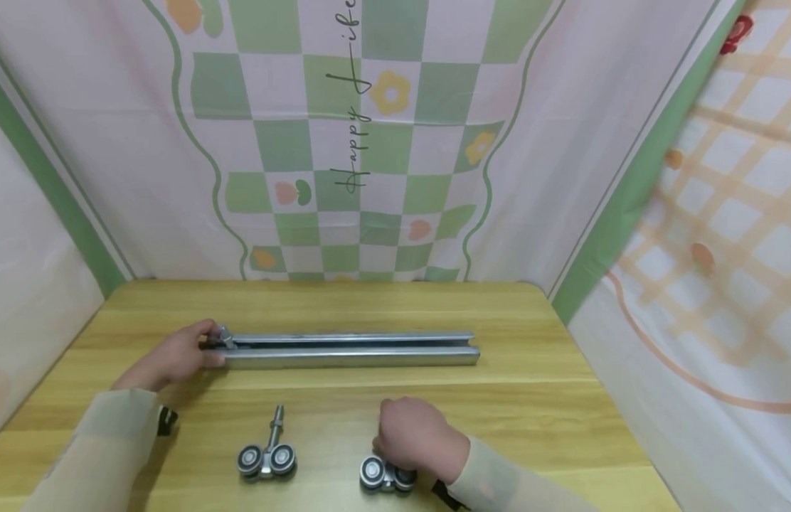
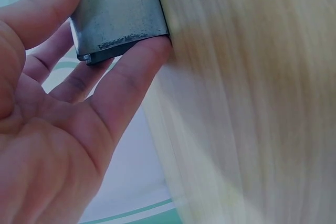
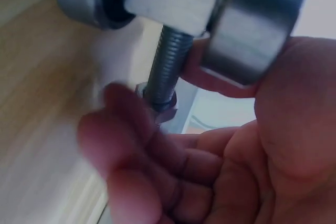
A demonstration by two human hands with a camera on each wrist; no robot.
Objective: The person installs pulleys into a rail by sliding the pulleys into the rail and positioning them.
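A long slotted metal rail [image 1: 351, 358] lies across the table, and my left hand [image 1: 178, 353] grips its left end. In the left wrist view, the thumb and fingers lie around the rail end [image 2: 121, 14]. A bolt [image 1: 226, 336] sticks up from the rail's slot beside that hand. Near the front, my right hand [image 1: 420, 437] holds a roller trolley [image 1: 373, 473] by its threaded stem [image 3: 169, 61], fingers curled around the nut end. The hand covers most of this trolley in the head view. Another roller trolley [image 1: 267, 464] lies to its left, its stem pointing away.
The wooden table [image 1: 530, 427] has rounded far corners. A checkered printed cloth [image 1: 334, 142] hangs behind it, with more cloth [image 1: 741, 270] along the right side and the left side.
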